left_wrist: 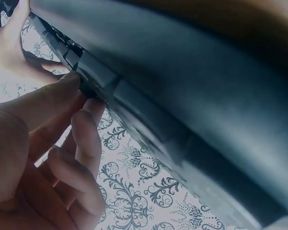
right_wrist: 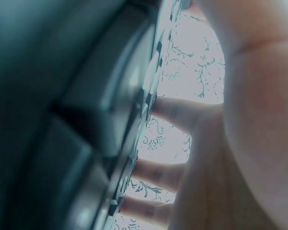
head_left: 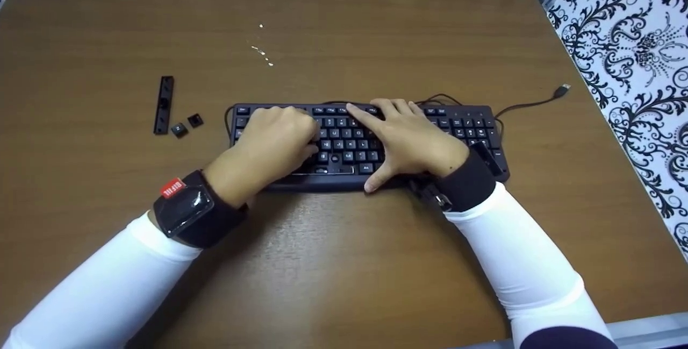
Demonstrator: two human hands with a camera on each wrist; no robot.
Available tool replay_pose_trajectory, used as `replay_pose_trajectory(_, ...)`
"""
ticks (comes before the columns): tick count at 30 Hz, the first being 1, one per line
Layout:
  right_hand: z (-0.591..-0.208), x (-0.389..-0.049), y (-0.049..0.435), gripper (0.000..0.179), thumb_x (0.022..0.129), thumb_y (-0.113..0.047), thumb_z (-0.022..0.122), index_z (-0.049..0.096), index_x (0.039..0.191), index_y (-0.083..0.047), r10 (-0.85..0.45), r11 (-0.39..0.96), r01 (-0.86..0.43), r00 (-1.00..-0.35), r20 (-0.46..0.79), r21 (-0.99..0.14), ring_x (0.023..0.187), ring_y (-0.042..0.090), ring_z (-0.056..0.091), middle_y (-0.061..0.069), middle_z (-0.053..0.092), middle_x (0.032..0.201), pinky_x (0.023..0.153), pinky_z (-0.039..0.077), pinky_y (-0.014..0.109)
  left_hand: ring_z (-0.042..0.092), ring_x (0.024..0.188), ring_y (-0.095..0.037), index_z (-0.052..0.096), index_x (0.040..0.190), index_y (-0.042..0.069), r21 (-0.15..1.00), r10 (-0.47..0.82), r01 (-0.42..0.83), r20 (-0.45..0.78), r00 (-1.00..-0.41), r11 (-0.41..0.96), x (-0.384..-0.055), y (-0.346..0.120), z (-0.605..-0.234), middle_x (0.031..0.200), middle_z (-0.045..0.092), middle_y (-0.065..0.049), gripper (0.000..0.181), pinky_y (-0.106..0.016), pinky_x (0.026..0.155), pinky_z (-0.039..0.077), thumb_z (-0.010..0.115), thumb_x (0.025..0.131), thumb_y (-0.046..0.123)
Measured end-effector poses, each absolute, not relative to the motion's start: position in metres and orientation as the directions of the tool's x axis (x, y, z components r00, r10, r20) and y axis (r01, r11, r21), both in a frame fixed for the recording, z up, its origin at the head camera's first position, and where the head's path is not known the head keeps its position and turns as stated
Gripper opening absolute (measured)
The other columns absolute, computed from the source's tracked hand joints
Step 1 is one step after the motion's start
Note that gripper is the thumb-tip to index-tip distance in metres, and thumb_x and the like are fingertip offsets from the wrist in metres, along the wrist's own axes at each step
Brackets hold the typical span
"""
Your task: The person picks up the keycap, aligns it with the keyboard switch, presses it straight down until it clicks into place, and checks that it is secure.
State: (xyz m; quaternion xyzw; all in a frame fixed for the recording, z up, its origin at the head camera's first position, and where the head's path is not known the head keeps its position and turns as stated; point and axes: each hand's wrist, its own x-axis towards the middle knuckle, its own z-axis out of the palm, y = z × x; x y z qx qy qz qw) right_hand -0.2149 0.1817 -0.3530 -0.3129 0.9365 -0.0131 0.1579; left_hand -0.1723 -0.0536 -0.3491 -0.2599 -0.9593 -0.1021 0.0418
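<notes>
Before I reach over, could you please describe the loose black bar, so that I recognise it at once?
On the brown table, look left of the black keyboard. The black bar lies there, with two small keycaps to the right of its near end. It alone is long and narrow; they are squarish.

Keyboard (head_left: 344, 143) and loose keys (head_left: 179, 130) are smooth matt plastic, table (head_left: 333, 263) is wood-grain w/ a semi-gloss surf., sleeves (head_left: 110, 287) are smooth cloth, left wristband (head_left: 216, 225) is matt fabric w/ a glossy plastic-like pouch (head_left: 189, 206), and the USB plug (head_left: 561, 91) has a metal tip.
</notes>
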Motion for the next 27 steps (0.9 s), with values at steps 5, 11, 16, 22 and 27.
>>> replay_pose_trajectory(5,-0.3518,-0.2161,0.1814,0.139,0.052,-0.075,0.083,0.009,0.161,-0.032,-0.588,0.805,-0.580,-0.756,-0.287,-0.123,0.146,0.041,0.025,0.018,0.024,0.161,0.121,0.015,0.064,0.071,0.079,-0.035,0.069,0.077,0.011,0.202,0.466,0.481,0.121,-0.877,0.853,-0.1734,-0.0539,-0.3506,0.085,0.073,-0.008,0.015,-0.052,0.065,0.056,0.075,0.088,0.020)
replay_pose_trajectory(11,-0.3518,-0.2162,0.1811,0.139,0.052,-0.075,0.083,0.008,0.161,-0.033,-0.586,0.807,-0.578,-0.757,-0.291,-0.122,0.146,0.042,0.025,0.018,0.024,0.161,0.121,0.015,0.065,0.069,0.077,-0.036,0.067,0.077,0.010,0.203,0.453,0.471,0.129,-0.882,0.858,-0.1746,-0.0559,-0.3517,0.084,0.071,-0.011,0.014,-0.053,0.064,0.056,0.074,0.086,0.017)
replay_pose_trajectory(16,-0.3514,-0.2156,0.1810,0.139,0.052,-0.075,0.083,0.008,0.161,-0.032,-0.581,0.809,-0.576,-0.760,-0.292,-0.112,0.146,0.042,0.025,0.018,0.024,0.161,0.121,0.016,0.064,0.071,0.078,-0.036,0.070,0.078,0.009,0.186,0.462,0.482,0.138,-0.876,0.856,-0.1756,-0.0539,-0.3500,0.085,0.072,-0.011,0.013,-0.052,0.064,0.057,0.077,0.086,0.017)
replay_pose_trajectory(22,-0.3510,-0.2152,0.1804,0.139,0.052,-0.075,0.083,0.008,0.161,-0.033,-0.580,0.811,-0.575,-0.759,-0.296,-0.114,0.147,0.042,0.024,0.018,0.023,0.161,0.121,0.016,0.065,0.071,0.080,-0.037,0.070,0.076,0.008,0.185,0.464,0.481,0.129,-0.877,0.857,-0.1765,-0.0522,-0.3480,0.085,0.073,-0.011,0.016,-0.053,0.066,0.057,0.077,0.087,0.018)
replay_pose_trajectory(27,-0.3515,-0.2152,0.1805,0.139,0.052,-0.075,0.083,0.008,0.161,-0.033,-0.579,0.811,-0.574,-0.758,-0.299,-0.114,0.147,0.042,0.024,0.018,0.023,0.162,0.121,0.016,0.065,0.071,0.079,-0.036,0.071,0.076,0.009,0.192,0.466,0.483,0.126,-0.876,0.855,-0.1769,-0.0520,-0.3479,0.085,0.074,-0.011,0.016,-0.052,0.066,0.057,0.077,0.087,0.018)
